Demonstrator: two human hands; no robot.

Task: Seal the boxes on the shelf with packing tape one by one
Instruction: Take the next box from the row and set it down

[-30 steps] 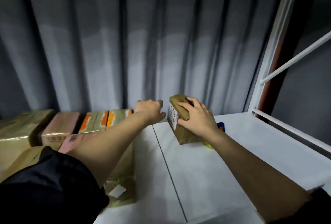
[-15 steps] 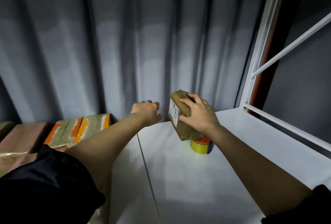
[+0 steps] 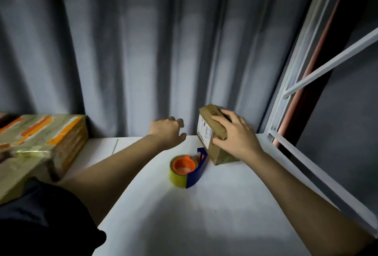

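Now, right hand [image 3: 235, 137]: grips small box [image 3: 212, 133] standing near shelf [image 3: 225, 204] back edge.
Left hand [image 3: 167, 133]: loosely curled, empty, beside box.
Tape dispenser [image 3: 187, 168]: just before box.

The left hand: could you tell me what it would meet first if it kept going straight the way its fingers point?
Most likely the grey corrugated wall behind the shelf. The left hand hangs empty with its fingers loosely curled, aimed forward past the small brown box, which sits to its right. Depth is unclear.
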